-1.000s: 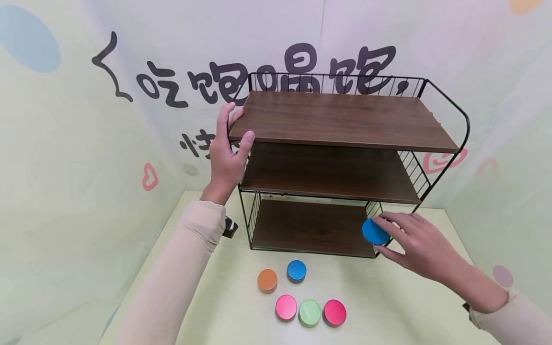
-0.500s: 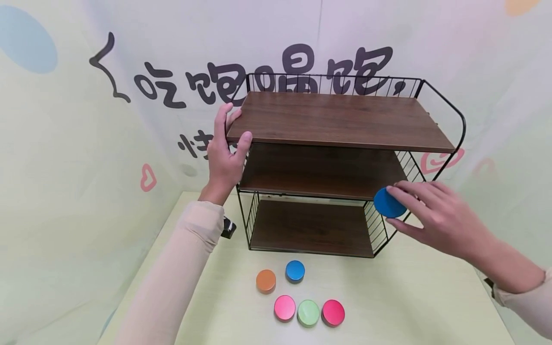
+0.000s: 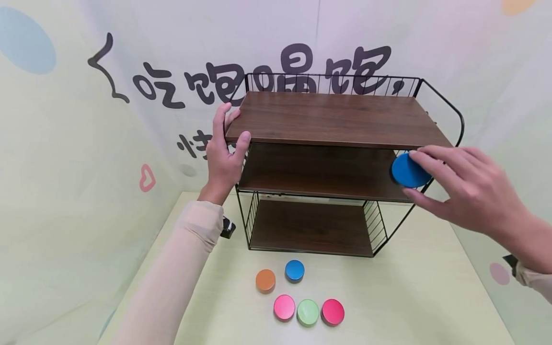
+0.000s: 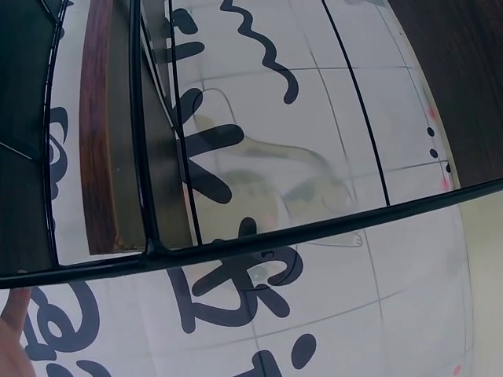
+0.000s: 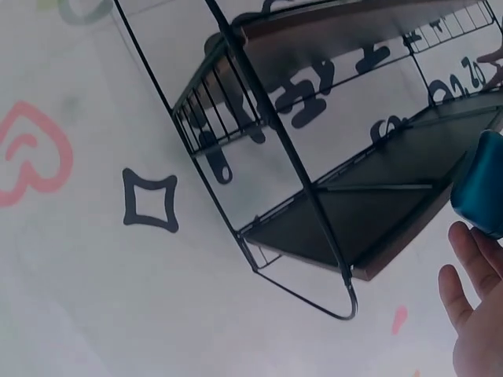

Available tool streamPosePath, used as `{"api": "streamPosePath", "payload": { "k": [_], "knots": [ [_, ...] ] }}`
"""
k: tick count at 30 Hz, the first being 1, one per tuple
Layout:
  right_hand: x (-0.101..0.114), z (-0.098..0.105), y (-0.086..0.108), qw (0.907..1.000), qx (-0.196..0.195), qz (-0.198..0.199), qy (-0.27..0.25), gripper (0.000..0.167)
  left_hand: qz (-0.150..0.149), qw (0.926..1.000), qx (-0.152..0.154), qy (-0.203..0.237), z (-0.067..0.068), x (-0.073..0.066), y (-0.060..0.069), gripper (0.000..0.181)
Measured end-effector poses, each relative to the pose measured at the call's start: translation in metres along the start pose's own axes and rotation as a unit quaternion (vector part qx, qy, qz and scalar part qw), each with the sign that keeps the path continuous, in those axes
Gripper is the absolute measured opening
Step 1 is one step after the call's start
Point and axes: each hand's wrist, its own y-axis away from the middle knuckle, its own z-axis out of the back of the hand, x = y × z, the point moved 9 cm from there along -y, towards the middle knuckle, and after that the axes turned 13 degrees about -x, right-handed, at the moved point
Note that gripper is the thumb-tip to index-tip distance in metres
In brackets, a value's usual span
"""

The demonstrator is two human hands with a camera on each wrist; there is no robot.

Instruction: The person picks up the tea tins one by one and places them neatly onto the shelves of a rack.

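A rack (image 3: 336, 119) with three dark wooden boards in a black wire frame stands on the pale table. My left hand (image 3: 224, 158) grips its top board and frame at the left end, thumb on the front edge; only a bit of this hand (image 4: 11, 345) shows in the left wrist view. My right hand (image 3: 472, 189) holds a round blue tin (image 3: 408, 171) between thumb and fingers, in front of the middle board's right end. The right wrist view catches the tin's shiny side (image 5: 481, 184) at its right edge, above the fingers.
Before the rack on the table lie a second blue tin (image 3: 294, 271), an orange tin (image 3: 265, 281), a pink tin (image 3: 284, 307), a light green tin (image 3: 308, 313) and a red tin (image 3: 332, 312). A printed cloth backdrop (image 3: 129, 143) encloses the back and sides.
My right hand has lifted the blue tin up and to the right, from bottom-board height to the middle board. The left hand keeps its grip on the rack.
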Motion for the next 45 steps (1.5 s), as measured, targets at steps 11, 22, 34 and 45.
{"api": "streamPosePath", "payload": {
  "k": [11, 22, 34, 45],
  "knots": [
    [-0.027, 0.008, -0.015, 0.9988, -0.013, -0.032, 0.035, 0.067, 0.007, 1.0000, -0.002, -0.006, 0.000, -0.002, -0.001, 0.059],
    [-0.052, 0.011, -0.018, 0.9962, -0.005, -0.060, 0.064, 0.070, -0.002, 1.0000, 0.000, -0.006, 0.000, -0.004, -0.001, 0.059],
    [-0.083, 0.011, -0.010, 0.9887, 0.031, -0.098, 0.109, 0.078, -0.005, 1.0000, 0.001, -0.003, 0.000, -0.003, 0.000, 0.057],
    [-0.100, 0.005, 0.000, 0.9796, 0.078, -0.149, 0.110, 0.083, -0.002, 1.0000, 0.000, 0.002, 0.000, -0.003, -0.001, 0.057]
  ]
}}
